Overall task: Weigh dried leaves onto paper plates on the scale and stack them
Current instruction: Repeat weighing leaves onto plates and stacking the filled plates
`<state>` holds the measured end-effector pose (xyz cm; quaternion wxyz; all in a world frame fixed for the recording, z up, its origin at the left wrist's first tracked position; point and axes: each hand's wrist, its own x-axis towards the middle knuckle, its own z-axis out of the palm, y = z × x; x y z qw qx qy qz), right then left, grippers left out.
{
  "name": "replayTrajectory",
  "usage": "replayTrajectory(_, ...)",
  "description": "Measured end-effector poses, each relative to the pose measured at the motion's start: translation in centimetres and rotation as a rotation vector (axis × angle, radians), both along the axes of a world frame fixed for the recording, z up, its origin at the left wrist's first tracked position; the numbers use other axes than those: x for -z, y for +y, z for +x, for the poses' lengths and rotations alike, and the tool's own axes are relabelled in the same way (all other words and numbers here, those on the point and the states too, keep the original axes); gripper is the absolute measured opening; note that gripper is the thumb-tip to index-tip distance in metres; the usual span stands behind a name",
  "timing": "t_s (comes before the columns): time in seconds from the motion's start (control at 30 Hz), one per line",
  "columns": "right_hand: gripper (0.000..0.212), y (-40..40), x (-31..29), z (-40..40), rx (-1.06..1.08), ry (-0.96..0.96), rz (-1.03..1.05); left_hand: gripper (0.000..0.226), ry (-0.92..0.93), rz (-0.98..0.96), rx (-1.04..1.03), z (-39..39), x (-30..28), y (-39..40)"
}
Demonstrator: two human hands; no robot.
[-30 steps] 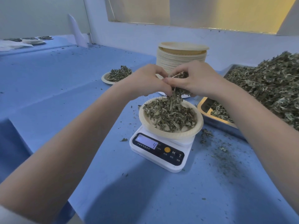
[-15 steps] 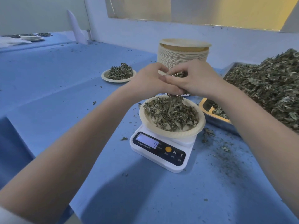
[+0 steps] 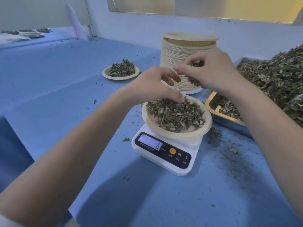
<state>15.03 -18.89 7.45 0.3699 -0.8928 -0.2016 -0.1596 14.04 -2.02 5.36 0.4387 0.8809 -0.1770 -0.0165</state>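
**Both hands over the plate on the scale**

Nearest the camera, two bare forearms reach in from the lower corners across the blue table (image 3: 49, 89). Between them a white digital kitchen scale (image 3: 165, 154) sits on the table, its dark front panel facing the near edge; the lit display (image 3: 150, 142) reads 6, and an orange button (image 3: 172, 151) sits beside it.

On the scale's platform rests a paper plate (image 3: 188, 134) holding a loose heap of dried leaves (image 3: 176, 114). The left hand (image 3: 152, 86) hovers over the plate's far left rim, fingers curled, the thumb tip touching the leaves; whether it pinches any cannot be told. The right hand (image 3: 211, 71) is higher and just beyond, fingers clenched around a small clump of leaves (image 3: 195, 81) that shows between them.

Leaf crumbs (image 3: 232, 154) are scattered on the table to the right of the scale. Along the right edge stands a metal tray (image 3: 229, 122) piled high with a bulk heap of leaves (image 3: 278, 79).

Behind the hands rises a tall stack of empty paper plates (image 3: 170, 51). To the left of it, well apart from the scale, a filled plate (image 3: 121, 72) sits alone. Near the far left corner lie more filled plates (image 3: 31, 32), too small to count.
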Motion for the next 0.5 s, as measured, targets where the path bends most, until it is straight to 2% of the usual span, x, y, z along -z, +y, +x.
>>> replayTrajectory(0.37,0.022,0.02,0.43,-0.41,-0.021,0.054,-0.028,0.021,-0.003,-0.099,-0.058,-0.09,-0.11,-0.36)
replayTrajectory(0.5,0.02,0.2,0.41,-0.64,-0.023,0.051,-0.08,0.022,-0.024,-0.135,-0.075,-0.13,-0.28,-0.64)
